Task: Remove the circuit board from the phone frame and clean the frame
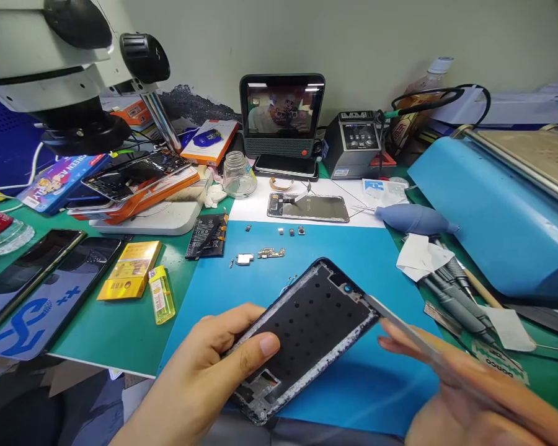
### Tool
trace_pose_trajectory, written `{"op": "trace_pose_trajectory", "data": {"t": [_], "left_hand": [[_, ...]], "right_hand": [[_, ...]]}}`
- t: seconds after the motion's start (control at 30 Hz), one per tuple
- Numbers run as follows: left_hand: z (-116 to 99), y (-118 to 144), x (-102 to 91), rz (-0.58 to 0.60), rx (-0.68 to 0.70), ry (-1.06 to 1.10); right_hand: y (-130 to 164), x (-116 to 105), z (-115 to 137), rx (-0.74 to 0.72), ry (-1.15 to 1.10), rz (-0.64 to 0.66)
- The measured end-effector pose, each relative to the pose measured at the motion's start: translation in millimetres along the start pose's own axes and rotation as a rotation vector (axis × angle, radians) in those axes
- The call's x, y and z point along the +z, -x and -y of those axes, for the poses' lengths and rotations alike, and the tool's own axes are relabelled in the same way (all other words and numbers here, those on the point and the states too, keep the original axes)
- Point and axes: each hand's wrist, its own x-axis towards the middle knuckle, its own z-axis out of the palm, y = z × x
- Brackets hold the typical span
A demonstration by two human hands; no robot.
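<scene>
Up close, the left hand [214, 365] grips the phone frame [311, 322] by its side, thumb across the dark dotted face, holding it slanted above the blue mat's [367, 396] near edge. In comes the right hand [474, 384], pinching a slim metal tool [413, 334], tip right at the frame's far right corner. Bare blue lies open either side of the frame. Leftward, by the green table's [111, 334] near edge, a phone [60, 297] wears blue markings with two pluses; a yellow lighter [162, 296] sits beside a gold box [129, 271], print too small to read. Small parts [244, 259] spread toward the mat's far edge, a black slab [207, 236] straddling its far left corner. Beyond, a screen panel [320, 209] lies on white paper [246, 210], and a blue box [51, 186] partly reads "REEN".
</scene>
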Motion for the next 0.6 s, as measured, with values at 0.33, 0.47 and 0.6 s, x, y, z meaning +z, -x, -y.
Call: {"op": "trace_pose_trajectory", "data": {"t": [0.33, 0.47, 0.6], "left_hand": [[-23, 23, -6.4, -0.321, 0.985, -1.179], [4, 30, -4.1, -0.218, 0.934, -1.29], [20, 35, -5.8, -0.127, 0.837, -1.303]], "right_hand": [[-25, -3, 4, 0.183, -0.162, -0.127], [-22, 1, 19, 0.235, -0.172, -0.122], [-25, -10, 10, 0.251, -0.175, -0.118]]}}
